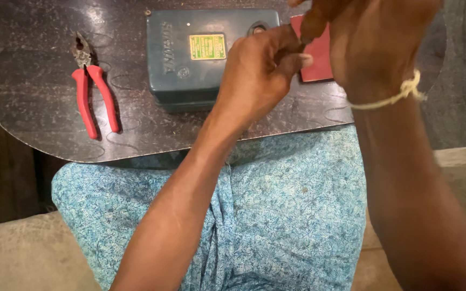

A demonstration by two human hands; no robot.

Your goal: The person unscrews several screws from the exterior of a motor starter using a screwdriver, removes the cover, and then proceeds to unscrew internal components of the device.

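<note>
Left hand [260, 70] and right hand [376, 46]: both pinching closed together over the far right of the table [39, 59]; what they are gripping is too small to tell. Directly beneath them: teal box [206, 54] and red flat piece [316, 59], lying side by side. Red-handled pliers [93, 89]: lying untouched at far left. Risk, judged: table resting on lap is tipping if knees shift, so box and pliers could be sliding off the near edge

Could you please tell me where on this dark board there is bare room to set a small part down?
Two bare patches on the dark board: left of the red-handled pliers, up to the rounded edge, and the strip between the pliers and the teal box. It is crowded on the right, where the left hand and right hand meet over the red piece.
</note>
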